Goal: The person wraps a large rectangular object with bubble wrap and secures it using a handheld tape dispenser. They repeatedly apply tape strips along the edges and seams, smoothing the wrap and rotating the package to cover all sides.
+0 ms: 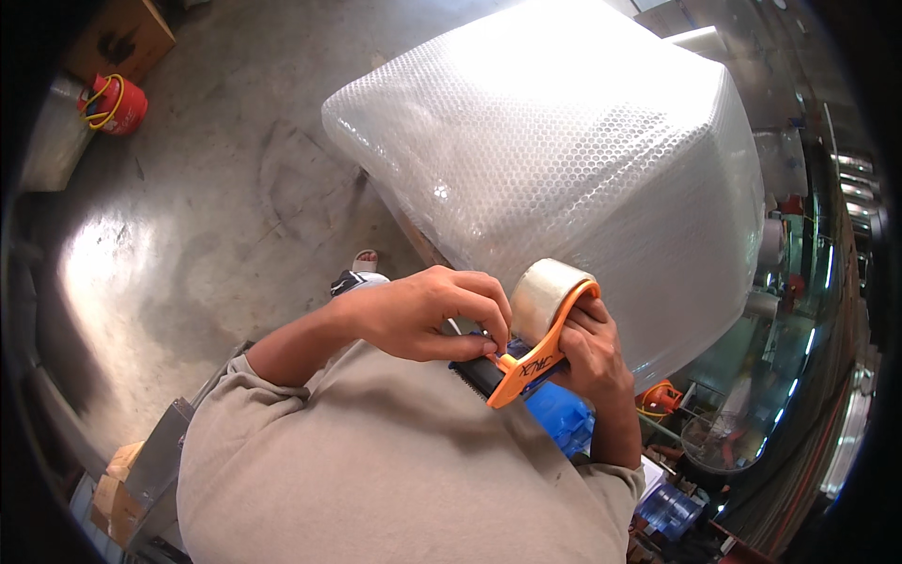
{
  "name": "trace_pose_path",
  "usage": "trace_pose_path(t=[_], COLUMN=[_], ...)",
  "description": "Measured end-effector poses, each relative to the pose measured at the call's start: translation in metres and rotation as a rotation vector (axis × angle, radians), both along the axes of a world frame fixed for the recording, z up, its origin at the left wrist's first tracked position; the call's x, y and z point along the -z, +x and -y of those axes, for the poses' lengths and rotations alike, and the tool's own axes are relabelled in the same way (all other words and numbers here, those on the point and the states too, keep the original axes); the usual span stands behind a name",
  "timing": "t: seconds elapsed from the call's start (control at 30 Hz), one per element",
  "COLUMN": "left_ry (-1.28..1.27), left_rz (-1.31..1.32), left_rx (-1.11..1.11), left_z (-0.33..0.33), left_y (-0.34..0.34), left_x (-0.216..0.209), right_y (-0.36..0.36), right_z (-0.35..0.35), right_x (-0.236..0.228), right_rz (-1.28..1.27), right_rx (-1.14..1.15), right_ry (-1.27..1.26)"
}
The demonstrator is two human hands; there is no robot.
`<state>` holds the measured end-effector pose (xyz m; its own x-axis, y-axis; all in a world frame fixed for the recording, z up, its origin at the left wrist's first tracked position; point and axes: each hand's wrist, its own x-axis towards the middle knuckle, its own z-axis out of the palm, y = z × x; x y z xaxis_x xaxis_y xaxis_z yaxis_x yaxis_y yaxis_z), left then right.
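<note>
An orange tape dispenser (pixel 540 362) with a wide roll of clear tape (pixel 552 289) is held in front of my body. My right hand (pixel 594 350) is closed around its frame, right beside the roll. My left hand (pixel 437 312) reaches across to the dispenser's dark front end, with thumb and fingers pinched there. Whatever lies between those fingertips is too small to make out. Just beyond both hands stands a large bulky load wrapped in bubble wrap (pixel 564 160), its top shining in the light.
Far left on the concrete floor (pixel 235 188) is a red gas cylinder (pixel 117 105) with a yellow hose, near a cardboard box (pixel 122 42). At lower right lie a blue water bottle (pixel 669 509), a wire basket (pixel 719 442) and an orange cylinder (pixel 660 399). Cardboard pieces (pixel 117 498) sit at lower left.
</note>
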<state>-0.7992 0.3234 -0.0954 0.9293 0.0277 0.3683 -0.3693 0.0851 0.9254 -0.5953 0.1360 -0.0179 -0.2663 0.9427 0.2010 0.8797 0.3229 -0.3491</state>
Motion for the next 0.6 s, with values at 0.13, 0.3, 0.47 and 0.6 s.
trace_pose_path(t=[0.13, 0.3, 0.47, 0.6], left_ry=[0.16, 0.343, 0.358, 0.081], left_rz=[-0.012, -0.051, -0.125, -0.304], left_rx=[0.093, 0.157, 0.063, 0.009], left_z=[-0.018, -0.028, -0.026, -0.029], left_y=[0.004, 0.01, 0.007, 0.009], left_x=[-0.008, -0.02, -0.022, -0.017], right_y=[-0.004, -0.007, -0.006, -0.011], right_z=[0.002, 0.0, -0.001, -0.006], right_x=[0.004, 0.013, 0.015, 0.019], right_rz=[0.017, 0.024, 0.011, -0.035], right_rx=[0.01, 0.001, 0.004, -0.061], right_ry=[-0.033, 0.004, -0.006, -0.007])
